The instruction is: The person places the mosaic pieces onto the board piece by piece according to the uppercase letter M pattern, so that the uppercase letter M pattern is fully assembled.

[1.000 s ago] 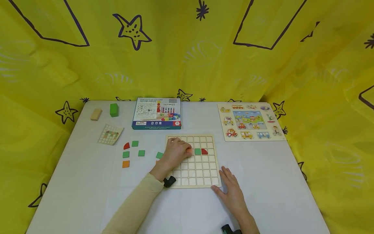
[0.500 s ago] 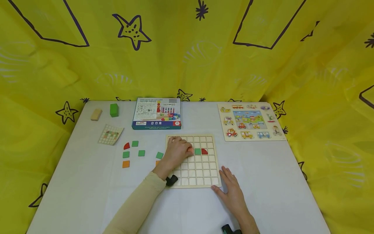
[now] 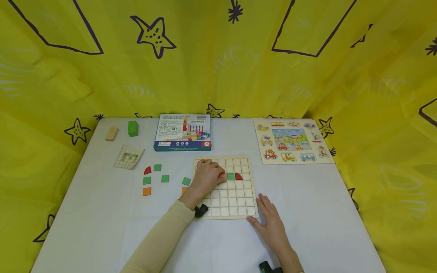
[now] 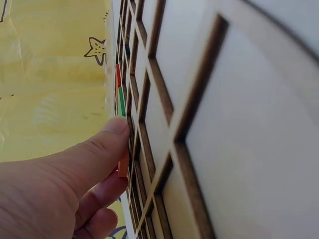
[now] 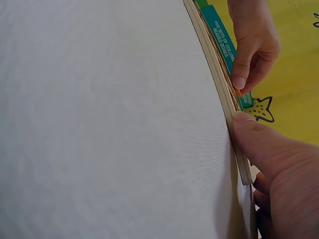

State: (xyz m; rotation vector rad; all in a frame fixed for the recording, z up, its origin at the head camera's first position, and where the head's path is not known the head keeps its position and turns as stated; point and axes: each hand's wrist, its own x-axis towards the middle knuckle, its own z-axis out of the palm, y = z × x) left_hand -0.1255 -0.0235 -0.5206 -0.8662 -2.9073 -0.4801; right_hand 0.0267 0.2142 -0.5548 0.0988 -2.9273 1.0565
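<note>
My left hand (image 3: pixel 206 178) reaches over the wooden grid board (image 3: pixel 232 193) and pinches an orange square tile (image 4: pixel 123 167) at the board's surface. Right of that tile, a green square tile (image 3: pixel 231 176) and a red quarter-circle tile (image 3: pixel 238 176) lie in neighbouring cells of the same row. Whether the orange tile sits fully in its cell is hidden by the fingers. My right hand (image 3: pixel 271 225) rests at the board's near right corner. Its thumb (image 5: pixel 256 134) touches the board's edge, and the other fingers lie along the right side, fairly straight.
Left of the board lie several loose tiles, among them a green square (image 3: pixel 165 178), a red quarter circle (image 3: pixel 147 170) and an orange square (image 3: pixel 146 191). Behind them are a pattern card (image 3: pixel 129 157), a green block (image 3: pixel 133 129), a plain block (image 3: pixel 112 134), a box (image 3: pixel 182 132) and a picture puzzle (image 3: pixel 291 140).
The left hand has shifted very slightly, its wrist edging right, with the fingers staying on the orange tile. My right hand and the loose tiles have not moved.
</note>
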